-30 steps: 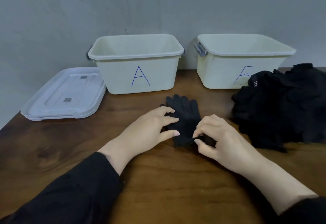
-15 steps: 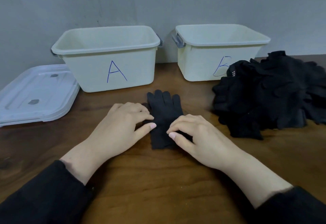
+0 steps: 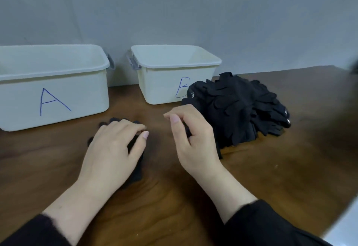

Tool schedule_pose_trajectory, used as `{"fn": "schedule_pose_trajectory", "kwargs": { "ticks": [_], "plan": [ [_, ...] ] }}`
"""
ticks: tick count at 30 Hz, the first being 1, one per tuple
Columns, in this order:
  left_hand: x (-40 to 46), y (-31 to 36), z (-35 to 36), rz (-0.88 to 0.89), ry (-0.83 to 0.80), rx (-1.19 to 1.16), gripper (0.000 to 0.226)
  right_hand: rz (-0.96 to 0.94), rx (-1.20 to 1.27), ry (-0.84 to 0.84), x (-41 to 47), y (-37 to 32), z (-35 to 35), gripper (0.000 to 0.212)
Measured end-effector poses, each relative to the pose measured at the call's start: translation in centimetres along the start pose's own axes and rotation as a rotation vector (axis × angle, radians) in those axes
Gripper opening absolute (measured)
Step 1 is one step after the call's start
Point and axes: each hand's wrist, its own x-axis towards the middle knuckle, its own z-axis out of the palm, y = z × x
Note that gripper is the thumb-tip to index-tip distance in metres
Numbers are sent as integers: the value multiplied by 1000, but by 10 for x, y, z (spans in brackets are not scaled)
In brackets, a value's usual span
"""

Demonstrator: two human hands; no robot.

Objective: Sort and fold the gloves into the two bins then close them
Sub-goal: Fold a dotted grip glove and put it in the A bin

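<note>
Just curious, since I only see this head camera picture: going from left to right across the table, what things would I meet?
Bin marked A → left hand resting on a black glove → right hand → pile of black gloves. Bin B overlaps the hand and pile, so I leave it out.

Left bin (image 3: 77, 98) – "A", right bin (image 3: 160, 84) – "B"

Left hand (image 3: 114, 148) hides most of the black glove (image 3: 135, 168); bin A (image 3: 58, 98) is cropped left.

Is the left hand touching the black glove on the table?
Touching. The head view shows the left hand lying right on top of the black glove, covering most of it.
</note>
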Motion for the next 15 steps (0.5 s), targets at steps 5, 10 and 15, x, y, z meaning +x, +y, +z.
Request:
{"fn": "schedule_pose_trajectory", "kwargs": {
  "ticks": [5, 10, 15],
  "plan": [
    [7, 13, 10, 49, -44, -37, 43, -61, -237, 104, 29, 17, -52, 19],
    [9, 5, 10, 84, -49, -52, 44, 272, -550, -117, 78, 59, -119, 35],
    [9, 6, 10, 101, -77, -41, 45, 483, -695, -475, 110, 94, -149, 52]
  ]
}}
